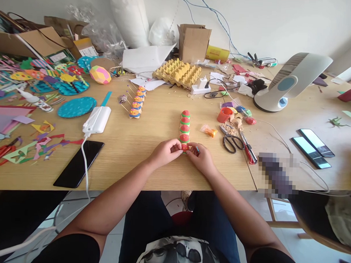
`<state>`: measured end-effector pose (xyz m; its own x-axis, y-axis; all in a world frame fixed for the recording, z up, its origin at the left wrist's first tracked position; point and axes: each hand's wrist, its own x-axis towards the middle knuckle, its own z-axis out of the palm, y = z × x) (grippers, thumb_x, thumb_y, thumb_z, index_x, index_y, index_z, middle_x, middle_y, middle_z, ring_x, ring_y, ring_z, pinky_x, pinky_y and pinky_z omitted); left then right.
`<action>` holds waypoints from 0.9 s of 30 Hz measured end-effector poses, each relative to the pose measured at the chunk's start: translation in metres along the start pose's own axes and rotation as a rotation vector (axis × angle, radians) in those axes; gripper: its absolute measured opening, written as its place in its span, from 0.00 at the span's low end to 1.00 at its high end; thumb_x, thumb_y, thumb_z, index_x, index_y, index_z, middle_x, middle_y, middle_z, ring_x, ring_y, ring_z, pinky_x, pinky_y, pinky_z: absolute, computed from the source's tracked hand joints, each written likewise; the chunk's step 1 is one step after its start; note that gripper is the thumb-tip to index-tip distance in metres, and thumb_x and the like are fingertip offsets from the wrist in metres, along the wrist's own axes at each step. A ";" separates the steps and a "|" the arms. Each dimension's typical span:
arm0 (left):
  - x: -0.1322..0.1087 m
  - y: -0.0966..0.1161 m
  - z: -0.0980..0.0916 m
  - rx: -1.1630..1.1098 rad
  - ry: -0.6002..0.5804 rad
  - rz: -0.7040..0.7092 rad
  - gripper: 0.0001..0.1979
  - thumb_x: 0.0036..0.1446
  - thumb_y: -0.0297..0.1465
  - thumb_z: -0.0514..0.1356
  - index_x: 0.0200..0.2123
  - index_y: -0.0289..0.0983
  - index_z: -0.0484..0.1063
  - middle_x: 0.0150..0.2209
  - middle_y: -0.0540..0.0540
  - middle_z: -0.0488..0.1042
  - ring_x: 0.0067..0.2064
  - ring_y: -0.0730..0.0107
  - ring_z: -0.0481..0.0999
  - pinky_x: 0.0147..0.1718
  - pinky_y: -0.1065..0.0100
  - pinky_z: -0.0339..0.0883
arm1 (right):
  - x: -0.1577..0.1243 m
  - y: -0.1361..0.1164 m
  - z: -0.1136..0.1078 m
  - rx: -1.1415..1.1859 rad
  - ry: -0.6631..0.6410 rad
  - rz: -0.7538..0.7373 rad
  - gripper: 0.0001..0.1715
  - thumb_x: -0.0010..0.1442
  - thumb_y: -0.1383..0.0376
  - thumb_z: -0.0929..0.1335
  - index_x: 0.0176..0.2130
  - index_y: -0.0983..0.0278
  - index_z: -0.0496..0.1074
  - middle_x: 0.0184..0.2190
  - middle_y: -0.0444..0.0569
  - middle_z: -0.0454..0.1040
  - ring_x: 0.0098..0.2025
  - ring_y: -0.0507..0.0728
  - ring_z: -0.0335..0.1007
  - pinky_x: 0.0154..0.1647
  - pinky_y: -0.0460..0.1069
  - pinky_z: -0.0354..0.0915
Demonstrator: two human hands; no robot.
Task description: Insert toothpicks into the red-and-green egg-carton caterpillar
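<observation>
Both hands at the near end of a red-and-green segmented paper caterpillar (185, 128) lying on the wooden table (152, 123); left hand (164, 152) and right hand (201, 158) meeting from either side, fingers (175, 147) pressed together in a pinch on the nearest red segment (185, 147); something small and blue tucked by the right thumb, too small to identify. Long axis of the caterpillar running straight away from the body, its far end well beyond the fingertips, its near end between them; neither hand clearly nearer, both touching the same segment. Just to the right, an orange scrap (209, 130), then black-handled scissors (233, 143) and a red-handled cutter (249, 149); further back on the left, an orange-and-blue caterpillar (137, 102) with sticks at its side; to the left, a white power bank (97, 120) cabled beside a black phone (78, 163). Egg tray (177, 72) and cardboard box (193, 42) at the back; white fan (289, 80) at the right; coloured paper offcuts (39, 142) scattered along the left edge.
</observation>
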<state>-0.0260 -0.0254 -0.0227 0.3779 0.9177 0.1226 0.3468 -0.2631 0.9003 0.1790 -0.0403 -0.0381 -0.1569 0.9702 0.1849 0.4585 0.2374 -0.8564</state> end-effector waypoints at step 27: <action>0.002 -0.001 -0.005 -0.089 0.012 -0.041 0.05 0.59 0.32 0.62 0.36 0.38 0.71 0.32 0.51 0.75 0.31 0.74 0.70 0.32 0.71 0.63 | 0.000 0.000 0.001 0.032 -0.013 0.028 0.15 0.62 0.60 0.70 0.48 0.62 0.78 0.30 0.47 0.75 0.29 0.54 0.66 0.29 0.48 0.62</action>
<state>-0.0303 -0.0218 -0.0214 0.3547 0.9307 0.0896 0.2836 -0.1984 0.9382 0.1783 -0.0399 -0.0387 -0.1553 0.9757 0.1544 0.4348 0.2079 -0.8762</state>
